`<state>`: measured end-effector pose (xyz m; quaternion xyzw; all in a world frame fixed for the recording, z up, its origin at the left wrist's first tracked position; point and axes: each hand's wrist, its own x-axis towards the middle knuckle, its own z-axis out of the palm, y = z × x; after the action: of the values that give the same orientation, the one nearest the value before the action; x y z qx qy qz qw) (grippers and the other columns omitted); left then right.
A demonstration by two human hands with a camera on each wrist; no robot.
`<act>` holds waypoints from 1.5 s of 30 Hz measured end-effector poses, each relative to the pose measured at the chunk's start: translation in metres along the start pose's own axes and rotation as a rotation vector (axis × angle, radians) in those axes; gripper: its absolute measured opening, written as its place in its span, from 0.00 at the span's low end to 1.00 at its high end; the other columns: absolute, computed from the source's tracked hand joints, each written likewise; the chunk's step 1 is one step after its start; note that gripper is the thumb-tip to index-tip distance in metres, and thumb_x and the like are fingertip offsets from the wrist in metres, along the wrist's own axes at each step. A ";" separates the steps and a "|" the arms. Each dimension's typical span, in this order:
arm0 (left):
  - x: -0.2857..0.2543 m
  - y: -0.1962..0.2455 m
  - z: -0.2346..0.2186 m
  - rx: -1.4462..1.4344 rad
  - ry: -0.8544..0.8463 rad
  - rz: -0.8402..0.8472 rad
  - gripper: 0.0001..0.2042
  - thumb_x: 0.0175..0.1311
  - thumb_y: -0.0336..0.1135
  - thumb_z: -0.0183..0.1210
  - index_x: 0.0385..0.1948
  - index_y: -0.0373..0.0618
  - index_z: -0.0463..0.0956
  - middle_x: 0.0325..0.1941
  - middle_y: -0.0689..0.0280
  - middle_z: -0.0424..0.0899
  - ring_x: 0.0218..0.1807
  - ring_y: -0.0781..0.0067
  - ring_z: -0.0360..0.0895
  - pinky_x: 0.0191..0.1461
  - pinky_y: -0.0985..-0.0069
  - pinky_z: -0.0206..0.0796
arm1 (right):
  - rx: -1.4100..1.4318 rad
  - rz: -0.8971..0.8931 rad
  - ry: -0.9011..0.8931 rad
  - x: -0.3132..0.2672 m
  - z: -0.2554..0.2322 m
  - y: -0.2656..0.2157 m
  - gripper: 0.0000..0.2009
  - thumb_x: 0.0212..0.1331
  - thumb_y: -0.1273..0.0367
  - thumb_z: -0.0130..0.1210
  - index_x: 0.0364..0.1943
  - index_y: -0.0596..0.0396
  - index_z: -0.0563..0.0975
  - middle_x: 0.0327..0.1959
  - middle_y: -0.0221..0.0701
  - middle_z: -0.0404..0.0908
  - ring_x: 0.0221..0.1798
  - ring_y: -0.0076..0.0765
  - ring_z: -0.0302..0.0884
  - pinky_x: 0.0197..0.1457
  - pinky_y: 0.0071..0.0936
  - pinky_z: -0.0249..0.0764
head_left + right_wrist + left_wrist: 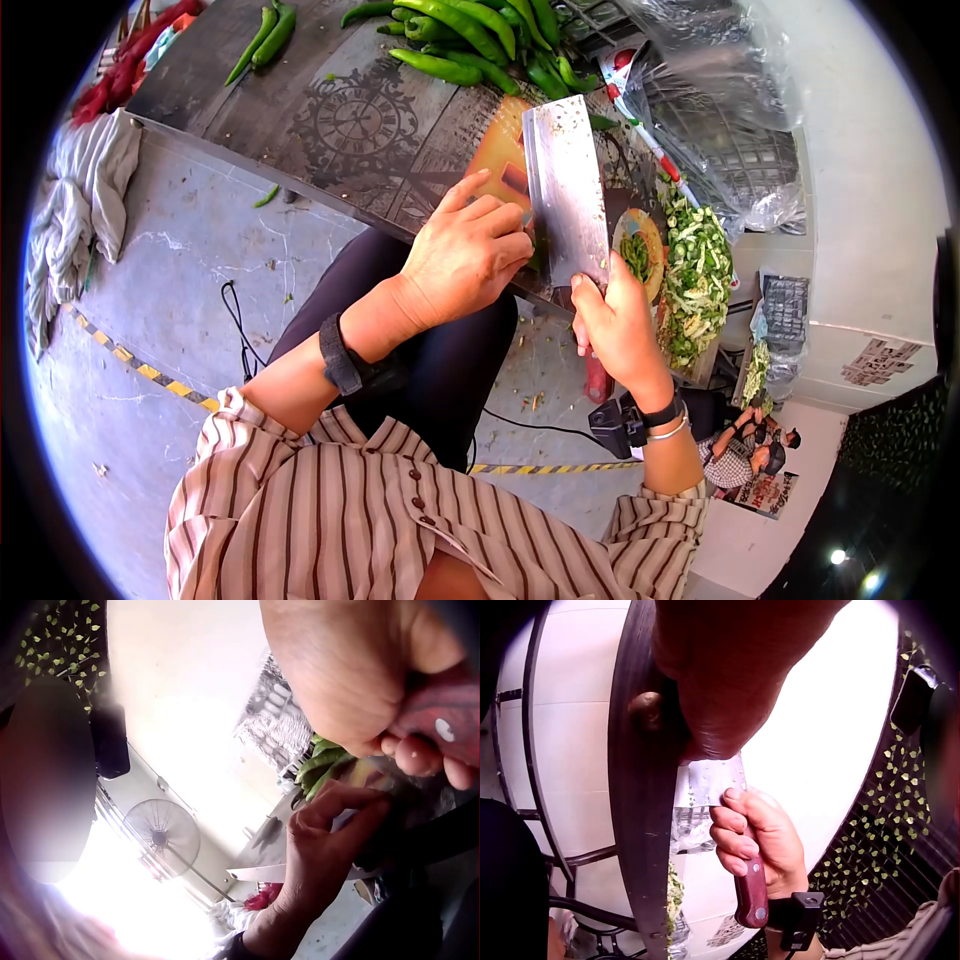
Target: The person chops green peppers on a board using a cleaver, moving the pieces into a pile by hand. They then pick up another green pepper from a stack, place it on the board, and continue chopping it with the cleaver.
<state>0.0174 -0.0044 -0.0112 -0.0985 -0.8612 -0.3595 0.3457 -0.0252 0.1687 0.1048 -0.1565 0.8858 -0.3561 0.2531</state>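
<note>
Right hand (622, 318) has its fingers round the cleaver (568, 190), blade running long-ways ahead of them, just right of the left hand (468, 248); can't tell if that's holding anything tbh.

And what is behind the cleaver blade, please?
Around the cleaver blade, parts of an orange board and green peppers show; whatever lies directly behind it is covered.

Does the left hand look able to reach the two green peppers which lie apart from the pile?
Probably yes, with some stretching: nothing seems to block the table between the left hand and the two green peppers, and the right hand holds the cleaver on the other side.
</note>
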 end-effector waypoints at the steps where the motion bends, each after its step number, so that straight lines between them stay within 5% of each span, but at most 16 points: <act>1: 0.000 0.000 0.000 -0.005 0.003 -0.003 0.07 0.44 0.29 0.66 0.24 0.54 0.78 0.29 0.74 0.73 0.39 0.73 0.76 0.72 0.59 0.57 | -0.021 0.003 -0.017 0.001 -0.001 -0.001 0.08 0.68 0.70 0.48 0.41 0.62 0.67 0.14 0.28 0.70 0.12 0.22 0.68 0.15 0.24 0.66; 21: 0.000 -0.002 0.001 -0.063 0.027 -0.003 0.08 0.42 0.27 0.67 0.24 0.54 0.79 0.27 0.75 0.73 0.37 0.75 0.76 0.73 0.57 0.57 | -0.129 0.096 -0.113 0.016 -0.009 -0.024 0.06 0.67 0.72 0.49 0.39 0.62 0.69 0.14 0.30 0.71 0.11 0.24 0.68 0.14 0.27 0.66; 24: 0.000 -0.001 -0.001 -0.063 0.017 -0.012 0.08 0.42 0.27 0.67 0.24 0.54 0.79 0.27 0.75 0.73 0.37 0.75 0.76 0.72 0.57 0.58 | -0.150 0.146 -0.109 0.016 -0.008 -0.023 0.06 0.65 0.73 0.50 0.39 0.63 0.70 0.14 0.33 0.72 0.12 0.27 0.70 0.17 0.30 0.67; 30: 0.001 -0.003 0.000 -0.079 0.030 -0.002 0.09 0.42 0.26 0.67 0.24 0.53 0.79 0.26 0.75 0.73 0.36 0.75 0.77 0.72 0.57 0.58 | -0.307 -0.074 -0.021 0.017 -0.005 -0.006 0.07 0.62 0.74 0.52 0.35 0.66 0.70 0.21 0.50 0.75 0.24 0.59 0.74 0.28 0.41 0.68; 45: 0.001 -0.003 0.002 -0.049 0.032 0.035 0.07 0.43 0.27 0.68 0.25 0.53 0.81 0.26 0.73 0.74 0.36 0.73 0.77 0.72 0.56 0.57 | -0.334 -0.105 -0.046 0.024 -0.005 -0.009 0.10 0.62 0.72 0.51 0.37 0.69 0.70 0.22 0.53 0.76 0.27 0.62 0.75 0.32 0.47 0.69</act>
<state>0.0143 -0.0050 -0.0136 -0.1161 -0.8447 -0.3758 0.3630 -0.0469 0.1547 0.1061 -0.2505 0.9172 -0.2131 0.2248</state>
